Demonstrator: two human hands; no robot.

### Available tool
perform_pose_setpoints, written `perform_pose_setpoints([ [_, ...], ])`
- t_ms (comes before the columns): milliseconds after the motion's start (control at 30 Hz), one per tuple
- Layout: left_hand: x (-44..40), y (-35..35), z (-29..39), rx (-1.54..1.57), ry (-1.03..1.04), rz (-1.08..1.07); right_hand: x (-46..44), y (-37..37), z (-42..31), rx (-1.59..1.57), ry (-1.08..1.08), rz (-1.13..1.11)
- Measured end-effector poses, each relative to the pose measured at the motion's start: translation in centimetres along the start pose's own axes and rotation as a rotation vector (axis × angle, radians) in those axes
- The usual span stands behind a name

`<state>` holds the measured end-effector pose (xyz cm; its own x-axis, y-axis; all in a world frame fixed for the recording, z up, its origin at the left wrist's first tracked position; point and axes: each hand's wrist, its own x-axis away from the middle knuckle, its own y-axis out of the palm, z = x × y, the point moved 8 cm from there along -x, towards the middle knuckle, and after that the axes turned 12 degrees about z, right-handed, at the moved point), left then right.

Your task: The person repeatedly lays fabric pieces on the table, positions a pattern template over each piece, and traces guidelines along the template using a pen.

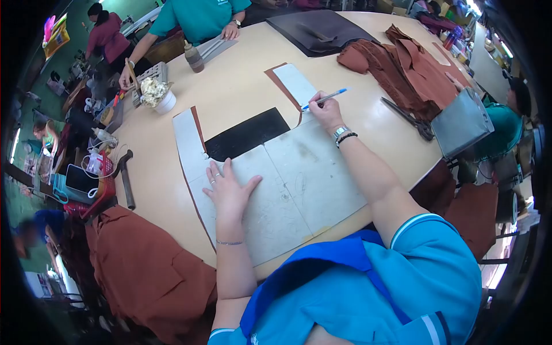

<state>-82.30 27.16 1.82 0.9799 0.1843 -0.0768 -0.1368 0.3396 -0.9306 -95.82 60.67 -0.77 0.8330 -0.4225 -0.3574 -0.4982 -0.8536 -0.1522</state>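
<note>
A large pale grey pattern template (287, 190) lies over brown leather (198, 127), whose edge shows along the template's left side and upper strip. My left hand (229, 187) rests flat on the template with fingers spread. In my right hand (326, 111) is a blue ballpoint pen (333, 96), its tip at the inner corner of the template's upper right strip. A black rectangular piece (247, 134) sits in the gap between the template's two strips.
Scissors (408, 117) and brown leather pieces (402, 75) lie to the right, near a grey box (462, 122). Dark sheets (319, 31) are at the back. On the left are a hammer (125, 178), a white pot (165, 102) and a bottle (194, 58). A co-worker's hand (125, 79) is across the table.
</note>
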Motion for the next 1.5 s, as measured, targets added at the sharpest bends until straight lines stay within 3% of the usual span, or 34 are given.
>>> perform_pose_setpoints([
  [667,-0.1,0.1,0.0,-0.026,0.026,0.012,0.3,0.5,-0.9,0.171,-0.051,-0.076],
  [767,-0.1,0.0,0.0,-0.023,0.022,0.008,-0.6,0.0,1.1,-0.103,0.087,-0.034],
  [867,0.1,0.1,0.0,-0.02,0.019,0.013,1.7,-3.7,-2.2,-0.266,0.294,-0.008],
  [967,0.2,0.2,-0.1,-0.013,0.031,0.033,4.7,-8.1,-4.1,0.179,0.027,-0.102],
  [1067,-0.2,0.8,-2.7,0.249,0.108,0.029,8.6,-12.0,-4.9,0.53,-0.129,-0.224],
  [1167,2.6,-1.5,-5.9,0.281,0.105,0.145,11.4,-14.0,-7.3,0.53,-0.182,-0.207],
  [1300,6.6,-3.0,-8.3,0.028,0.023,0.212,11.9,-14.1,-6.6,0.461,-0.173,-0.216],
  [1400,7.3,-2.5,-8.7,-0.013,0.022,0.248,10.4,-14.0,-4.5,0.156,0.13,-0.158],
  [1500,7.4,-2.6,-8.4,-0.013,0.003,0.25,10.0,-14.4,-4.0,-0.02,0.553,-0.261],
])
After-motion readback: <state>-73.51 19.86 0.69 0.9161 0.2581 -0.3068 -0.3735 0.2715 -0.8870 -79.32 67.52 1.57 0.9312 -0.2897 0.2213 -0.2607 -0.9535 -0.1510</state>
